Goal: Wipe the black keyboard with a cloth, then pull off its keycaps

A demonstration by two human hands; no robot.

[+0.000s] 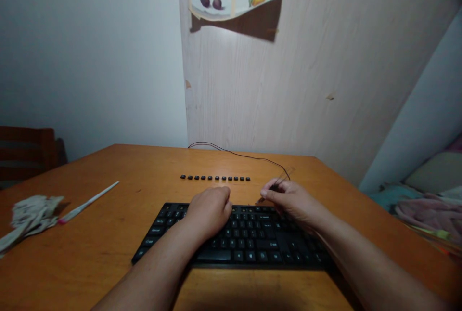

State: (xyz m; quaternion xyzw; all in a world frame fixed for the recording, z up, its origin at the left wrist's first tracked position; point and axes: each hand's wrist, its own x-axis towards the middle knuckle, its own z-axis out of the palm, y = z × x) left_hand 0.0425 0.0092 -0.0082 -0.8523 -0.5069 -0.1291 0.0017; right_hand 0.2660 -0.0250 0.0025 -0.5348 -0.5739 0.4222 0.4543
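Note:
A black keyboard (267,244) lies on the wooden table in front of me. My left hand (211,210) rests over its upper middle keys, fingers curled closed. Whatever those fingers may hold is hidden. Above the right part of the keyboard, my right hand (288,196) pinches a thin tool with a dark middle and fine wires, which looks like a wire keycap puller (285,176). Its lower tip points down toward the top row of keys. Behind the keyboard, several small black keycaps (217,177) stand in a straight row, apart from both hands.
A dark cable (249,156) runs along the back of the table (151,166). At the left lie a crumpled cloth (36,214) and a slim white stick (90,201) with a pink end. A chair (46,147) stands beyond the left edge; fabric (429,214) is piled at right.

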